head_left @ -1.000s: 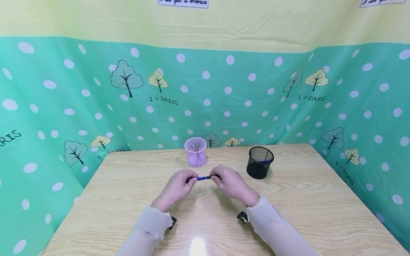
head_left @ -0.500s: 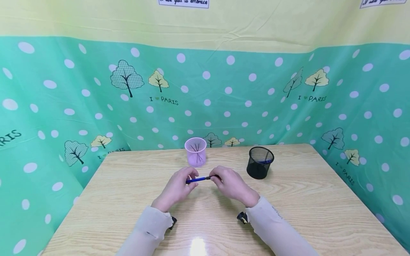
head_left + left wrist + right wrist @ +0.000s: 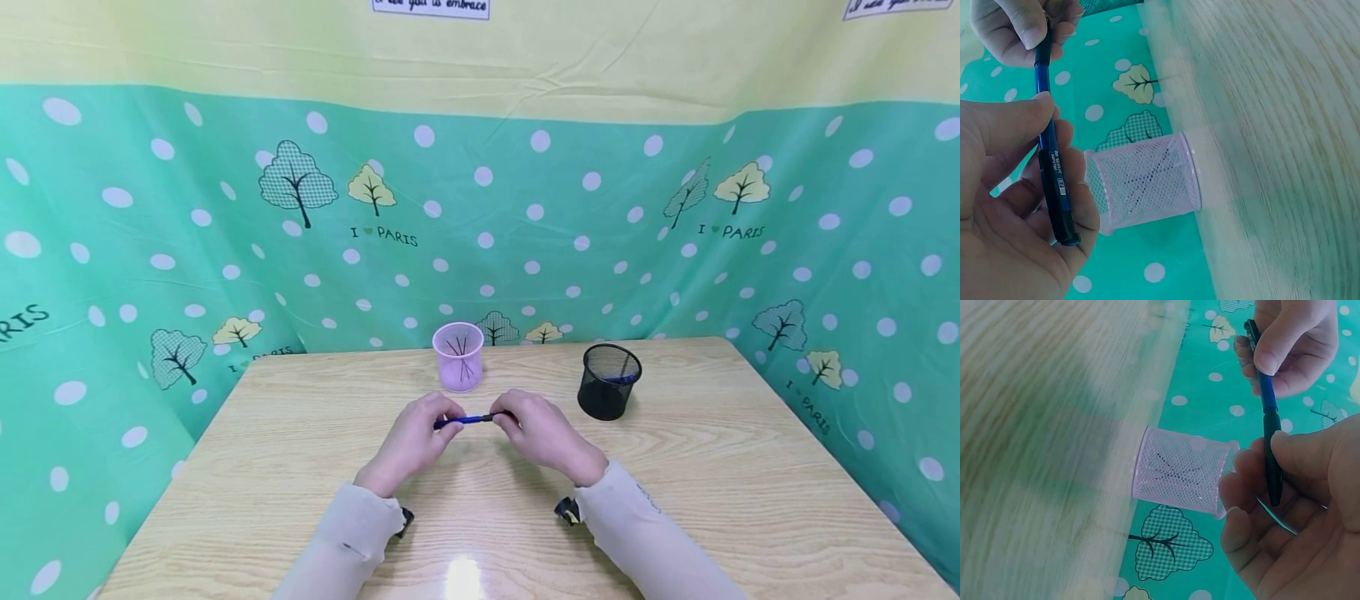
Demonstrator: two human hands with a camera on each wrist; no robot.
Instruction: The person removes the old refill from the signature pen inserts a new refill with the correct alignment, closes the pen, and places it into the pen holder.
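A blue and black pen (image 3: 472,419) is held level between both hands above the table. My left hand (image 3: 420,433) pinches its blue barrel between thumb and fingers, the black clip end (image 3: 1058,200) lying across the fingers. At the other end, my right hand (image 3: 540,425) pinches the black grip part (image 3: 1273,453). Just beyond the hands stands a pink mesh pen cup (image 3: 459,367) with several thin dark sticks inside. To the right of the right hand is a black mesh pen cup (image 3: 603,396), with something blue in it.
The wooden table (image 3: 300,467) extends on all sides of the hands. Behind its far edge hangs a green dotted curtain (image 3: 525,208) printed with trees. Both pen cups stand near that far edge.
My left fingers loosened and spread off the barrel half a second ago, and have now closed on the pen again. The right hand has stayed in place.
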